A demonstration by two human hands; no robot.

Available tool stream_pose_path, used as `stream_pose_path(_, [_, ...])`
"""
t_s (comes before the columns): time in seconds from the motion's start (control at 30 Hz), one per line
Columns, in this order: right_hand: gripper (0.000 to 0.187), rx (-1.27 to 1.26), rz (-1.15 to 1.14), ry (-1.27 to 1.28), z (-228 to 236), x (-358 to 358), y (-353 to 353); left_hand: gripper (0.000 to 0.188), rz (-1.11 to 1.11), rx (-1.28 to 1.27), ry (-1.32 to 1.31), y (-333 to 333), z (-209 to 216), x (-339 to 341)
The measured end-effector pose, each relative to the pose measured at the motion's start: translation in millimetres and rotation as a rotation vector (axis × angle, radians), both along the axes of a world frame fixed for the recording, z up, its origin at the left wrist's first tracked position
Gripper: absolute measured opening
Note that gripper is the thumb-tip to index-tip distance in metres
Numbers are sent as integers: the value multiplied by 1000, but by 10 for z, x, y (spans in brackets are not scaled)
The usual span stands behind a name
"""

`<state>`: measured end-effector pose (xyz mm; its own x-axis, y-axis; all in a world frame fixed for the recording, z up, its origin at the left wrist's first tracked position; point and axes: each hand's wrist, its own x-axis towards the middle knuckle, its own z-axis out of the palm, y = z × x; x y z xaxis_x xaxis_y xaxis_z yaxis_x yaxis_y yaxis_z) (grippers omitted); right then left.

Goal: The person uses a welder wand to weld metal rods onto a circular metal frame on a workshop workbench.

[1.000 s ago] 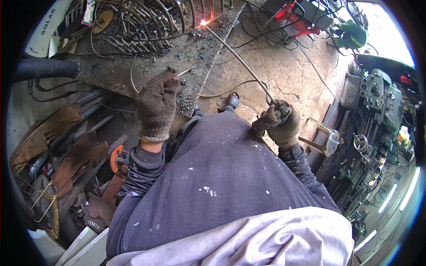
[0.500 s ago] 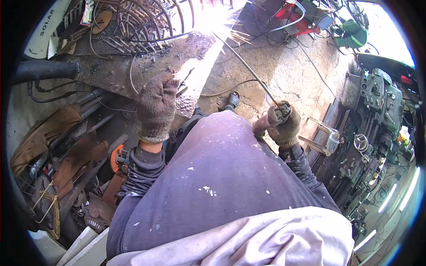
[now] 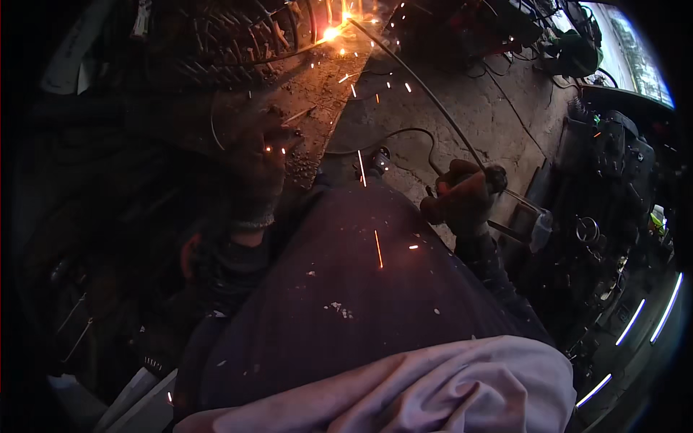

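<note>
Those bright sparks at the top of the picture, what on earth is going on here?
A person's right hand grips a long thin rod, its far end at a fierce orange glow by some curved metal bars on a table. Sparks streak over the floor and the person's dark clothing. The left hand is near the table's edge, too dim to tell whether it holds anything.

Slants from right of centre to top middle as a long, thin, slightly bowed rod (image 3: 449, 117), ending beside orange glare (image 3: 332, 33). Stand just left as curved metal bars (image 3: 314, 22), partly lit orange.
</note>
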<state>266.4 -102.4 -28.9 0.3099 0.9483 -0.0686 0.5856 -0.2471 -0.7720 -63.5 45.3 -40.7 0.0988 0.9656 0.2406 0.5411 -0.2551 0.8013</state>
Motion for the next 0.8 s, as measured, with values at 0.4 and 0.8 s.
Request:
stream_pose_path(0.4, [45, 6, -115, 86, -104, -43, 15, 17, -22, 24, 79, 68, 58, -3])
stream_pose_path(0.8, [55, -106, 8, 58, -200, 4, -9, 22, -29, 55, 56, 81, 70, -2])
